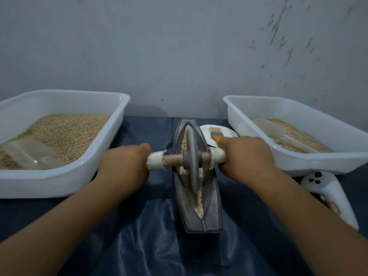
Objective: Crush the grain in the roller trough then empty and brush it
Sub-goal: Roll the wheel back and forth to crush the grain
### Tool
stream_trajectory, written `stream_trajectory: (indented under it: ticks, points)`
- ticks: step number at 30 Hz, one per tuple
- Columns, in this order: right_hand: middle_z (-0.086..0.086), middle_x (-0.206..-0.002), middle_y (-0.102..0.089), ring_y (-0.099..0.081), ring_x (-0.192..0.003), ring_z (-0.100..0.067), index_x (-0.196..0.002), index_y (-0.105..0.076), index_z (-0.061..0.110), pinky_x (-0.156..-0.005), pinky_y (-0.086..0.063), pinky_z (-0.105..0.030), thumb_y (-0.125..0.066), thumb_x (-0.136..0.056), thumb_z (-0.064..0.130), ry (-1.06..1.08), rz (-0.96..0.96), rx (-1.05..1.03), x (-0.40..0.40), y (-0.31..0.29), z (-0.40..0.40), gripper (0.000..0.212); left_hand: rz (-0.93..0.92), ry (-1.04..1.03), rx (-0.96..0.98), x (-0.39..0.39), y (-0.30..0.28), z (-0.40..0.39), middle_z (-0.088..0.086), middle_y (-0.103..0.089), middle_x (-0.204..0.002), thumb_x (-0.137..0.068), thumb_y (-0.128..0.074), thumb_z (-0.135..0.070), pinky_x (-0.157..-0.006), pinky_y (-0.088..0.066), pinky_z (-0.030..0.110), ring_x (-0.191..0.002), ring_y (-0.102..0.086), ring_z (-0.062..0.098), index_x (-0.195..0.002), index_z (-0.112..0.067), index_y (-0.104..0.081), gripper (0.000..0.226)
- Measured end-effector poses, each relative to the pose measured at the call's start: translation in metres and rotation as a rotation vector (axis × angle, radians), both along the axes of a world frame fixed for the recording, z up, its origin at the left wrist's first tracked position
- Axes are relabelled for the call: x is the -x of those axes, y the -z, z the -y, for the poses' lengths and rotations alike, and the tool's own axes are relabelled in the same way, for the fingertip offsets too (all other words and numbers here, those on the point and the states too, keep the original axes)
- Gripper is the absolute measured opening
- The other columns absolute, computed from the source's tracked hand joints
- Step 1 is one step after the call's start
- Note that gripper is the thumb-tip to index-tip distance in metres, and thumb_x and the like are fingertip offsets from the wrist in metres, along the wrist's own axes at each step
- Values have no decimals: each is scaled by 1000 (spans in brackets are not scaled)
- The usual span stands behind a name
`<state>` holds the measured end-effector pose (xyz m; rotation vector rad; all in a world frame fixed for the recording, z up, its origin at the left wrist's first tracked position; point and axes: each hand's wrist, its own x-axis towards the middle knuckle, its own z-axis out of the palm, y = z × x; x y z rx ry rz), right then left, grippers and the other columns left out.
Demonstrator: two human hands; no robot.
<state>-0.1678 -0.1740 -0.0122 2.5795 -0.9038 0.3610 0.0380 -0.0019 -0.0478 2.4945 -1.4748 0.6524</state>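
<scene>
Head view, fingers (229, 148) curled round roller handles (218, 156)

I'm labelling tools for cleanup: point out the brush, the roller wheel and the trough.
brush (215, 134): head view, on its grey ferrule.
roller wheel (191, 158): head view, on the disc's face.
trough (211, 204): head view, on its right inner wall.

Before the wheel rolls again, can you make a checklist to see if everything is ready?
1. Left hand grips its handle end: ok.
2. Right hand grips the other end: ok.
3. Wheel sits upright in the trough: ok.
4. Grain lies in the groove to crush: ok.
5. Brush waits on the plate behind: ok.
6. Trough held steady on the cloth: cannot tell.
</scene>
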Motion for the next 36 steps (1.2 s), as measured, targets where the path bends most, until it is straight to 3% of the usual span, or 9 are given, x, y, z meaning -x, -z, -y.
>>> stream_trajectory:
  ticks: [4, 9, 15, 23, 26, 28, 31, 34, 36]
  points:
    - [8, -51, -26, -37, -51, -18, -68, -34, 30, -46, -8, -25, -62, -68, 37, -42, -5, 136, 28, -11, -28, 29, 29, 74, 37, 18, -1, -35, -8, -40, -51, -66, -71, -24, -41, -26, 22, -44, -40, 12, -67, -27, -38, 33]
    - [9, -55, -41, -37, -49, -8, -65, -34, 29, -44, -17, -23, -61, -74, 38, 10, -1, -24, 24, -6, -21, 30, 71, 68, 54, 14, -4, -28, -8, -43, -52, -66, -70, -21, -42, -29, 23, -45, -44, 14, -67, -26, -41, 30]
    - [9, -61, -44, -42, -56, -16, -79, -49, 29, -48, -23, -25, -57, -73, 31, 57, 38, -99, -23, 7, 30, 10, 39, -12, 8, -17, -9, 33, -7, -46, -64, -77, -62, -25, -53, -33, 27, -60, -51, 19, -77, -27, -43, 19]
    - [8, -60, -47, -41, -53, -12, -65, -37, 28, -50, -24, -26, -60, -70, 31, 61, 91, -130, -63, 4, 78, 23, -18, -48, -15, -46, -23, 78, -7, -43, -65, -77, -62, -21, -60, -38, 31, -64, -49, 20, -83, -28, -46, 18]
    - [10, -62, -47, -46, -61, -17, -68, -39, 28, -57, -31, -28, -62, -73, 36, 50, 128, -132, -52, 12, 68, 24, 31, -29, 3, -39, -17, 68, -8, -40, -61, -78, -64, -22, -57, -35, 30, -60, -47, 18, -80, -28, -44, 21]
    - [8, -73, -58, -53, -69, -19, -81, -52, 30, -61, -34, -29, -61, -75, 38, 47, 131, -155, -42, 13, 55, 13, 52, -13, 16, -29, -17, 56, -7, -45, -63, -78, -64, -23, -57, -35, 30, -60, -47, 18, -79, -26, -44, 20]
    - [5, -82, -64, -59, -78, -22, -100, -60, 30, -62, -35, -29, -60, -76, 36, 26, 109, -141, -20, 13, 30, 25, 46, 7, 12, -10, -18, 32, -4, -55, -69, -79, -63, -23, -56, -40, 30, -61, -52, 20, -79, -24, -46, 17]
    - [6, -76, -61, -48, -65, -21, -87, -50, 30, -58, -28, -30, -62, -76, 39, 3, 99, -66, 10, 10, 0, 19, 74, 49, 43, 8, -14, 0, -6, -50, -60, -73, -66, -19, -49, -41, 29, -53, -49, 19, -72, -22, -45, 21]
    - [7, -68, -52, -45, -61, -17, -79, -42, 32, -55, -25, -30, -63, -75, 44, -8, 79, -57, 28, 6, -18, 25, 152, 101, 83, 18, -14, -21, -6, -45, -52, -62, -71, -17, -42, -29, 24, -44, -42, 18, -66, -23, -42, 30]
